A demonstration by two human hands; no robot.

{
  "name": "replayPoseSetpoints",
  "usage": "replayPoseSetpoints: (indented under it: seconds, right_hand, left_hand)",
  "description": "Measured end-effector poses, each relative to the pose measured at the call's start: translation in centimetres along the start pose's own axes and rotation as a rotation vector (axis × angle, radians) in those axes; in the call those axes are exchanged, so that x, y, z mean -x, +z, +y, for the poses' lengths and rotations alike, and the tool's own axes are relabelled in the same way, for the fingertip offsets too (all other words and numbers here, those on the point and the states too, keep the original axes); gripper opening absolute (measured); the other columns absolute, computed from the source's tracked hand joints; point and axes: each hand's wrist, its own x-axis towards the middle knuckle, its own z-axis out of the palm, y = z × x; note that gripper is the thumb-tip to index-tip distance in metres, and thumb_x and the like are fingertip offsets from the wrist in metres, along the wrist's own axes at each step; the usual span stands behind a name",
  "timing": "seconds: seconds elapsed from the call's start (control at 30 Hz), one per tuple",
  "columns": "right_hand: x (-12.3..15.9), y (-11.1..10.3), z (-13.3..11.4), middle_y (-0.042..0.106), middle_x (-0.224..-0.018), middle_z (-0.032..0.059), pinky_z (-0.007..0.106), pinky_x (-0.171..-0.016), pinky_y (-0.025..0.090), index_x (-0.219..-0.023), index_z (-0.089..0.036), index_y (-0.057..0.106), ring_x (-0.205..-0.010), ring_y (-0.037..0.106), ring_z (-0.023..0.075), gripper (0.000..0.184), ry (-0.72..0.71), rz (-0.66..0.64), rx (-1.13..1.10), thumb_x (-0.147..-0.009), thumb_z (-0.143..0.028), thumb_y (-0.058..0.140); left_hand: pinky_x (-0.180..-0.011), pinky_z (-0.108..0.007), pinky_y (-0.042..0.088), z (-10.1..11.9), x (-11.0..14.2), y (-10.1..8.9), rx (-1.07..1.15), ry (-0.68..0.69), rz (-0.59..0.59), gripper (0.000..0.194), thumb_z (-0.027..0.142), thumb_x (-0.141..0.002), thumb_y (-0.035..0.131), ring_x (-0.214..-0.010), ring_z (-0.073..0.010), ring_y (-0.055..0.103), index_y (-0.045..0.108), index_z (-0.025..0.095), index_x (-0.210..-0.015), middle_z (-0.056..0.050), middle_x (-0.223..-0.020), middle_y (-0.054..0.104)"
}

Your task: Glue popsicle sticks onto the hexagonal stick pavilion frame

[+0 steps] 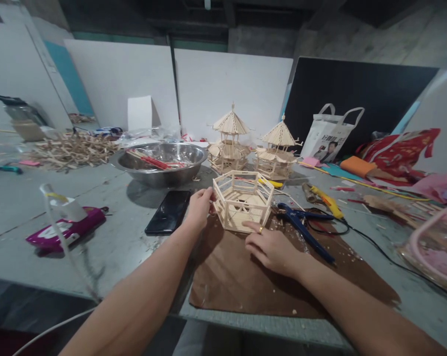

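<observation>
A hexagonal wooden-stick pavilion frame point(263, 201), roofless, stands on a brown board point(231, 291). My left hand point(200, 206) grips its left side, with thumb and fingers closed at the edge. My right hand point(270, 246) has the index finger stretched out to the base at the front; the other fingers are loosely bent and hold nothing. Dark blue pliers-like tools point(305, 227) lie to the right of the frame. Left of my left hand, a black phone point(168, 212) lies flat on the table.
Two roofed stick pavilions point(231, 126) stand behind. A metal bowl point(125, 165) holds red-and-pale sticks. At left are a purple power strip point(69, 227) and a heap of sticks point(75, 148). A yellow-handled corded tool point(325, 200) lies right, near a white bag point(325, 133).
</observation>
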Motion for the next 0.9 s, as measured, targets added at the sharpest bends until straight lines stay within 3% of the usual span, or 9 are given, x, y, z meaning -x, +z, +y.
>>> replayPoseSetpoints:
  seconds: [0.13,0.33,0.5,0.73,0.9]
  right_hand:
    - [-0.3,0.5,1.4,0.039,-0.131,0.0145,0.034,-0.080,0.043,-0.102,-0.018,0.056,-0.095,0.057,0.0211,0.028,0.142,-0.046,0.039,-0.083,-0.027,0.038]
    - [-0.4,1.3,2.3,0.061,-0.105,0.0090,0.029,-0.081,0.042,-0.093,-0.018,0.062,-0.094,0.057,0.0171,0.027,0.041,-0.039,-0.046,-0.083,-0.023,0.037]
    - [-0.3,0.6,1.5,0.066,-0.084,0.0062,0.023,-0.071,0.042,-0.085,-0.016,0.063,-0.078,0.059,0.0141,0.024,0.033,-0.035,-0.251,-0.082,-0.023,0.041]
    - [0.1,-0.6,-0.6,0.066,-0.077,0.0037,0.020,-0.064,0.040,-0.082,-0.016,0.065,-0.069,0.058,0.0120,0.021,0.035,-0.230,-0.481,-0.079,-0.024,0.045]
    - [0.3,-2.0,-1.0,0.061,-0.064,0.0001,0.016,-0.055,0.038,-0.075,-0.011,0.064,-0.058,0.050,0.0079,0.020,0.111,-0.489,-0.892,-0.074,-0.027,0.053]
  left_hand:
    - [-0.029,-0.018,0.024,0.1,0.2,0.1,-0.018,-0.076,-0.069,0.024,0.035,-0.061,0.052,-0.027,-0.0055,0.037,0.048,0.014,-0.050,0.002,-0.046,0.049]
    - [-0.030,-0.019,0.025,0.2,0.5,0.1,-0.015,-0.149,-0.101,0.017,0.030,-0.060,0.051,-0.026,-0.0055,0.035,0.050,0.014,-0.052,0.001,-0.046,0.052]
    - [-0.029,-0.019,0.022,0.2,0.2,-0.1,0.016,-0.109,-0.030,0.018,0.031,-0.061,0.050,-0.026,-0.0058,0.035,0.045,0.015,-0.053,0.002,-0.046,0.052]
    - [-0.032,-0.019,0.025,0.3,-0.6,-0.5,0.091,-0.033,0.123,0.022,0.036,-0.061,0.050,-0.028,-0.0051,0.036,0.042,0.016,-0.053,0.004,-0.048,0.050]
    - [-0.035,-0.019,0.030,0.3,-0.8,-0.7,0.126,-0.053,0.156,0.023,0.038,-0.060,0.050,-0.032,-0.0055,0.040,0.044,0.016,-0.056,0.003,-0.053,0.052]
